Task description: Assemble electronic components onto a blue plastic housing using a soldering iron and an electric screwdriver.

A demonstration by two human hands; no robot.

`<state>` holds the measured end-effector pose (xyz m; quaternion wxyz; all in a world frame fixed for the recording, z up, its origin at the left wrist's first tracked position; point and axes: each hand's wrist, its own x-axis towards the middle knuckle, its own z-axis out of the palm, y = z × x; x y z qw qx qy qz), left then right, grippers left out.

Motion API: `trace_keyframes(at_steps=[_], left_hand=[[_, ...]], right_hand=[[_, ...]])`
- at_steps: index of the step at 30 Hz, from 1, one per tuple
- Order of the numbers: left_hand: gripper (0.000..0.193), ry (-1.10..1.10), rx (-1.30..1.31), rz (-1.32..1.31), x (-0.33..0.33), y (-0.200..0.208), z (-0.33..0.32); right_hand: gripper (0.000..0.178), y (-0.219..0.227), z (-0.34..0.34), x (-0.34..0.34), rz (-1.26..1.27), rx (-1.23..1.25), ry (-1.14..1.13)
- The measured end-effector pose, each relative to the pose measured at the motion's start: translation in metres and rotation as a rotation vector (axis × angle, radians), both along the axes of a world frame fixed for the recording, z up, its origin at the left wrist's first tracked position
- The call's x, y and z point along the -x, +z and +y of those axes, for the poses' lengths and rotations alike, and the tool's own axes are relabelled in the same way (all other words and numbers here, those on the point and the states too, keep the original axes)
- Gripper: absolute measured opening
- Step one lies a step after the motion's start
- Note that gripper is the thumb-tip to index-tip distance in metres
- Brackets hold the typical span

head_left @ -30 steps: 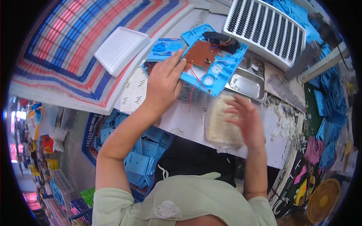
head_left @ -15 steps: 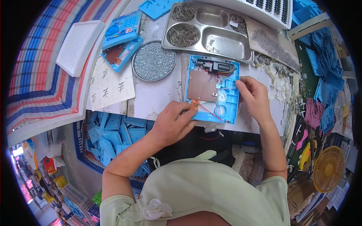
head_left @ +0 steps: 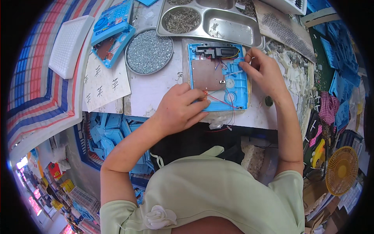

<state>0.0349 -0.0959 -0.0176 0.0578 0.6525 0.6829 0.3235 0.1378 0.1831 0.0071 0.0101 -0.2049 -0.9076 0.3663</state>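
An open blue plastic case (head_left: pixel 242 91) lies on the bench before me, holding a brown circuit board (head_left: pixel 206 74), a black mechanism (head_left: pixel 220 52) along its far side and thin red wires (head_left: pixel 218 99). My left hand (head_left: pixel 181 107) rests at the case's near left corner, thumb and fingers closed over a small spot by the board's edge; what they pinch is mostly hidden. At the far right edge, my right hand (head_left: pixel 263 68) has its thumb and forefinger pinched together on what looks like a thin wire. A small white stick-like piece (head_left: pixel 236 72) lies inside the case near that thumb.
Beyond the case stands a steel compartment tray (head_left: pixel 200 33) of small metal parts. To its left are a round dish (head_left: pixel 149 52) of screws, a marked paper sheet (head_left: pixel 105 82) and stacked blue cases (head_left: pixel 113 33). White plastic pieces (head_left: pixel 290 72) lie at right; a blue-filled crate (head_left: pixel 83 146) sits below.
The bench has shifted up and left in view. My right hand has moved farther along the case's right edge, and a red wire now loops over the near edge. My left hand stays at its corner.
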Motion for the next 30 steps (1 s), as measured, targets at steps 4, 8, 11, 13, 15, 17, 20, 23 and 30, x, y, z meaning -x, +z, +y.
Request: trace_keyframes(at_steps=[4, 8, 11, 13, 15, 17, 20, 23, 30], left_hand=[[0.045, 0.147, 0.055, 0.065, -0.029, 0.009, -0.008], [0.045, 0.157, 0.116, 0.031, -0.025, 0.017, -0.009], [0.042, 0.174, 0.056, -0.024, -0.037, 0.026, 0.013], [0.039, 0.153, 0.02, 0.012, -0.047, 0.021, 0.034], [0.035, 0.094, 0.012, 0.125, -0.05, 0.006, 0.047], [0.031, 0.051, -0.053, 0.113, -0.045, 0.001, 0.043], [0.027, 0.055, -0.194, 0.087, -0.039, -0.007, 0.029], [0.024, 0.115, -0.236, 0.088, -0.033, -0.005, 0.001], [0.016, 0.339, 0.099, 0.035, -0.028, -0.005, -0.041]], right_hand=[[0.026, -0.011, 0.013, 0.004, 0.056, -0.012, 0.06], [0.025, -0.009, 0.0, -0.002, 0.07, -0.045, 0.044], [0.024, -0.009, -0.008, -0.007, 0.061, -0.009, -0.025], [0.023, -0.009, -0.008, -0.008, 0.069, 0.048, -0.049], [0.022, -0.009, -0.009, -0.012, 0.091, 0.082, -0.052], [0.019, -0.004, -0.022, -0.027, 0.225, 0.052, -0.063], [0.022, -0.001, -0.043, -0.04, 0.463, -0.161, 0.265], [0.029, -0.007, -0.061, -0.047, 0.496, -0.259, 0.473], [0.033, -0.009, -0.104, -0.034, 0.446, -0.349, 0.392]])
